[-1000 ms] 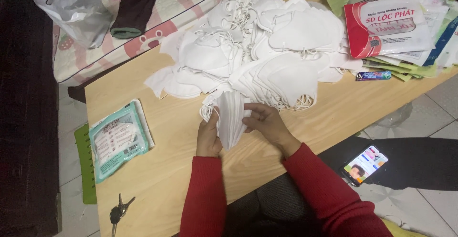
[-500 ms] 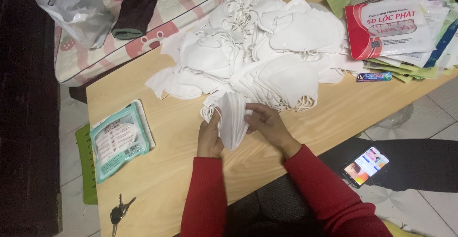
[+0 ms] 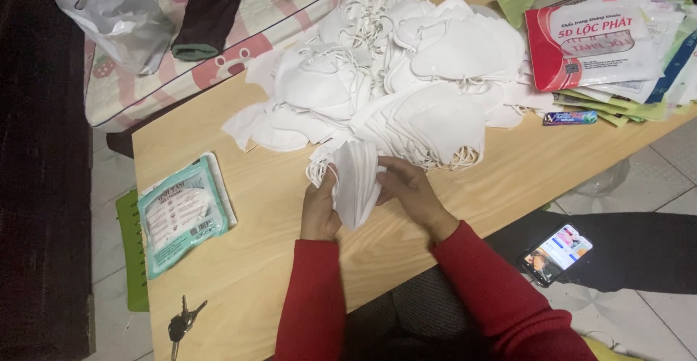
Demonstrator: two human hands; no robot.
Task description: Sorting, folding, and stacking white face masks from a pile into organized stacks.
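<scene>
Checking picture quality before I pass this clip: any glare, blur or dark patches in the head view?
Head view: the white masks are bright and nearly washed out; the stack of masks between left hand and right hand is slightly soft; the left edge is very dark; the phone screen glows.

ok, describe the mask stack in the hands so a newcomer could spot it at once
On the wooden table, look just in front of the big loose heap of white face masks. The small stack of folded white masks sits there, squeezed between the left hand and right hand. It alone is held and neatly aligned.
</scene>
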